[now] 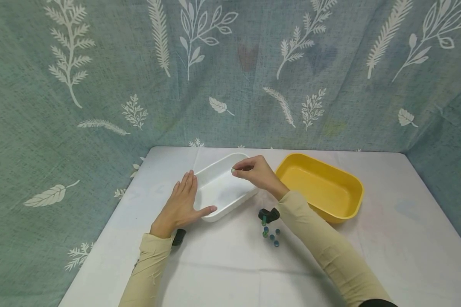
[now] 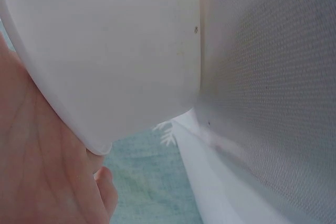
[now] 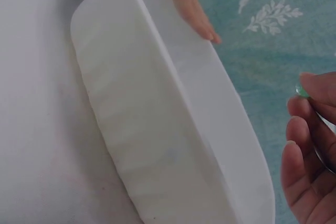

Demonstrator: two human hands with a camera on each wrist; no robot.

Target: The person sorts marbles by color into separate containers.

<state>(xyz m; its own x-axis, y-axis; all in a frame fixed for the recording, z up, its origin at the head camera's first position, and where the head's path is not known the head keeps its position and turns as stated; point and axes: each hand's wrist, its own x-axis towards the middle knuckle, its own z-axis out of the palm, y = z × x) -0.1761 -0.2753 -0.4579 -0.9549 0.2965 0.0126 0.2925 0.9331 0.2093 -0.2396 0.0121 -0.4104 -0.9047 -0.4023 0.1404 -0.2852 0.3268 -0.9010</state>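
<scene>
White tray (image 1: 220,189) sits askew, long axis near-left to far-right. Left hand (image 1: 182,209) lies against its left end, fingers straight, thumb wide. Right hand (image 1: 255,170) pinches a green marble (image 1: 233,170) over the tray's far end; too small to read an axis from where I'm standing. Loose marbles (image 1: 272,237) nearer than the tray, to its right.

Smooth, softly glossy plastic is shown in the white tray (image 1: 223,189) and yellow tray (image 1: 324,189), a glassy shine on the green bead (image 3: 301,90), and matt woven cloth in the tablecloth (image 1: 219,277) and curtain (image 1: 115,55)
</scene>
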